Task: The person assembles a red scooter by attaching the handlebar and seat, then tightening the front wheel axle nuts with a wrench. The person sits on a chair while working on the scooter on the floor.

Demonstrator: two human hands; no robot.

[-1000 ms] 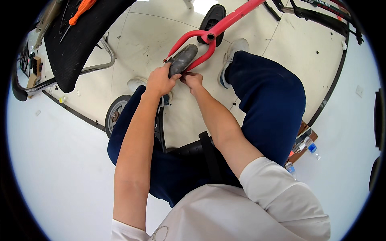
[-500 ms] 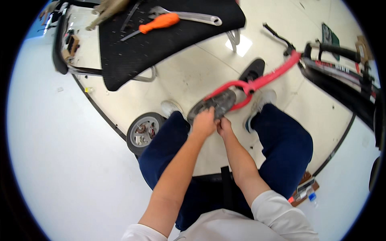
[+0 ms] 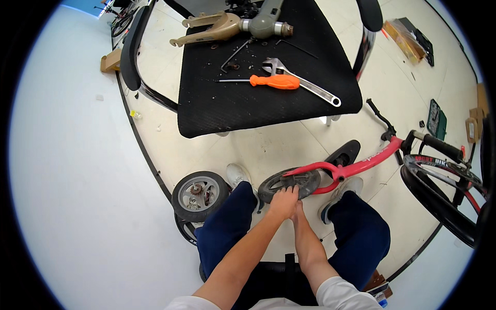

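A small black-tyred wheel (image 3: 309, 181) sits between the prongs of a pinkish-red bike frame (image 3: 368, 159), low between my knees. My left hand (image 3: 283, 202) is closed over the near edge of its tyre, knuckles upward. Close against it on the right, my right hand (image 3: 298, 211) is also closed at the near side of the wheel. Its fingers are mostly hidden, and what they hold cannot be made out. The black bike saddle (image 3: 347, 153) lies beyond the frame.
Ahead stands a black chair (image 3: 206, 111) bearing an orange-handled screwdriver (image 3: 275, 81), an adjustable wrench (image 3: 312, 91), hex keys and a fork (image 3: 219, 28). A loose wheel (image 3: 200, 196) lies by my left leg. Handlebars (image 3: 439, 147) and another wheel (image 3: 421, 188) are at right.
The view has shifted, bringing more of the chair seat into sight. My left hand's fingers now lie farther over the tyre, and my right hand is tucked closer beside it.
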